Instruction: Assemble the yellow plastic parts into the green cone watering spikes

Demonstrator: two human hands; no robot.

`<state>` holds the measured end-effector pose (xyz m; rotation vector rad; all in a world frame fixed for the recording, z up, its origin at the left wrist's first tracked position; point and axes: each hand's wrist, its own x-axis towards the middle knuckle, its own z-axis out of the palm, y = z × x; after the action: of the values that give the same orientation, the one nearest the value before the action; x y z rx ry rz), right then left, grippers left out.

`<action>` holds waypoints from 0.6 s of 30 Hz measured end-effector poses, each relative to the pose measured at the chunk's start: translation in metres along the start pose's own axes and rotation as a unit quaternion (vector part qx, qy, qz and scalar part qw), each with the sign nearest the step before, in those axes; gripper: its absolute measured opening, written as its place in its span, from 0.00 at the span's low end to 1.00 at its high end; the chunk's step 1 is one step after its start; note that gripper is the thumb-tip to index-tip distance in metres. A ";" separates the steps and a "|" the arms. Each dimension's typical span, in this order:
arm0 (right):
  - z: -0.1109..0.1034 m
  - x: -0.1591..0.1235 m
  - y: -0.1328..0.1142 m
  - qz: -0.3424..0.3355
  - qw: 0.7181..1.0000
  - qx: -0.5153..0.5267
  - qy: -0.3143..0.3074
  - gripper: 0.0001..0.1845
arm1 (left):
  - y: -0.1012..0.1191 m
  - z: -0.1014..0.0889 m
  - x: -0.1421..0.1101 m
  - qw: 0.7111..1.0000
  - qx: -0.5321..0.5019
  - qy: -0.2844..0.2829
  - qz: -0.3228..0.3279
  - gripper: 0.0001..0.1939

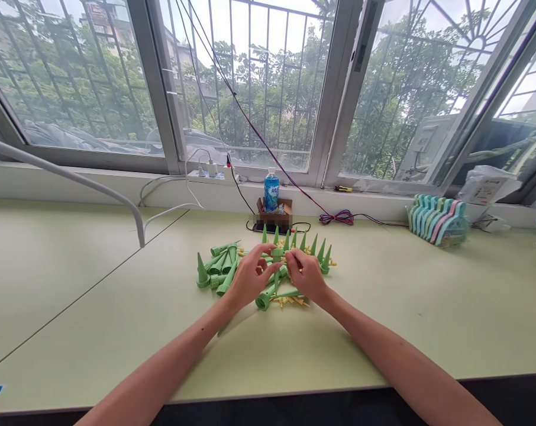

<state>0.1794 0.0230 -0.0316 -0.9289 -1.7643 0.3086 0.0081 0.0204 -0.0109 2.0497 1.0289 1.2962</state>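
My left hand (249, 276) grips a green plastic watering spike (277, 253) by its wide capped end, with the point hanging down. Close against that end, my right hand (306, 274) is pinched; whatever lies between its fingertips is too small to make out. Behind both hands, several green spikes (314, 244) stand point up in a row. More green spikes (219, 269) lie heaped to the left, with one upright at the edge. Small yellow nozzle-like pieces (290, 302) are scattered below my hands and among the spikes.
Beyond the spikes are a small cardboard box (283, 219) with a blue bottle (271, 190) and a phone (265, 228). A coiled cable (336, 218) and a pack of pastel hangers (439, 220) lie right. A white tube (94, 180) arches over the table's left side.
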 end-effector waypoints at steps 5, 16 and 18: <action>0.000 0.001 -0.002 0.010 1.000 0.010 0.014 0.18 | 0.001 0.000 0.000 1.000 0.002 -0.003 -0.001 0.19; -0.003 0.000 -0.001 0.000 0.997 -0.041 0.070 0.17 | 0.010 -0.001 0.004 0.983 -0.168 0.014 -0.079 0.17; -0.004 0.000 -0.002 -0.017 0.996 -0.053 0.067 0.17 | 0.010 -0.002 0.004 0.973 -0.207 -0.007 -0.105 0.18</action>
<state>0.1816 0.0206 -0.0288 -0.9712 -1.6843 0.1297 0.0111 0.0180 -0.0002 1.5914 0.8539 1.2591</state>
